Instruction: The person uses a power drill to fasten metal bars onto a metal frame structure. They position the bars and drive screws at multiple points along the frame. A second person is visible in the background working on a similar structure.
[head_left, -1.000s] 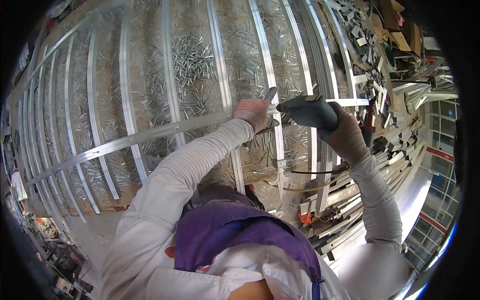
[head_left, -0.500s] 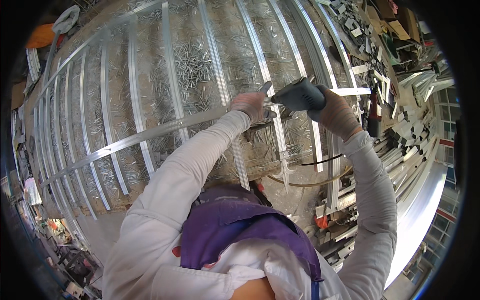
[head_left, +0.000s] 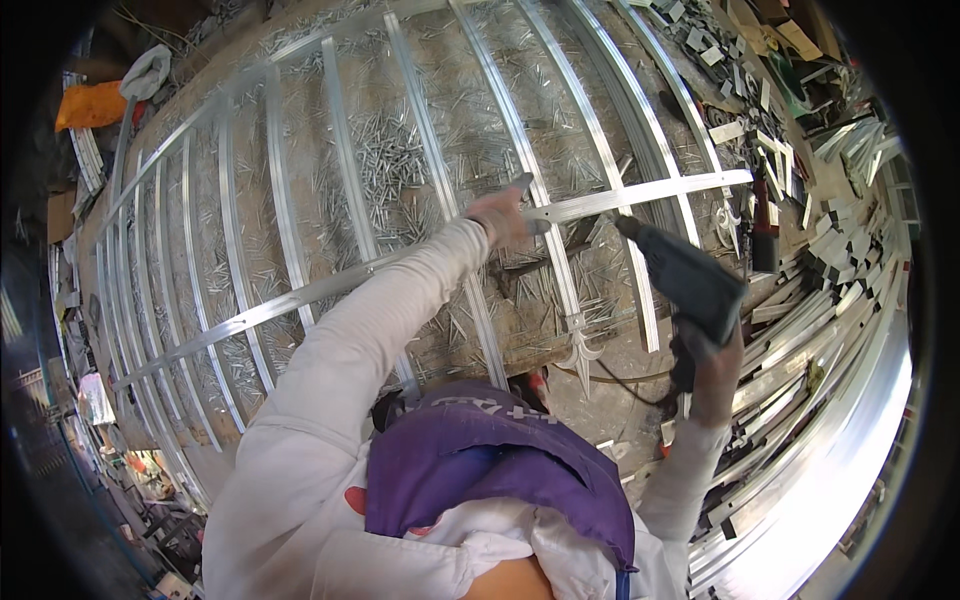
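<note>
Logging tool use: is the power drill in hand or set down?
In hand: the right hand grips the power drill by its handle, nose toward the crossbar.

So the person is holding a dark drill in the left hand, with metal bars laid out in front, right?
Not the left hand: the head view shows the dark drill in the right hand. The metal bars do lie in front.

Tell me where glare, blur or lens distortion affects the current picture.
Head view: glare nearly whites out the broad, shiny silver-white surface at lower right; head view: the long silver metal crossbar looks bowed by the fisheye lens; head view: the right hand, gripping a dark grey power drill, looks slightly blurred.
</note>
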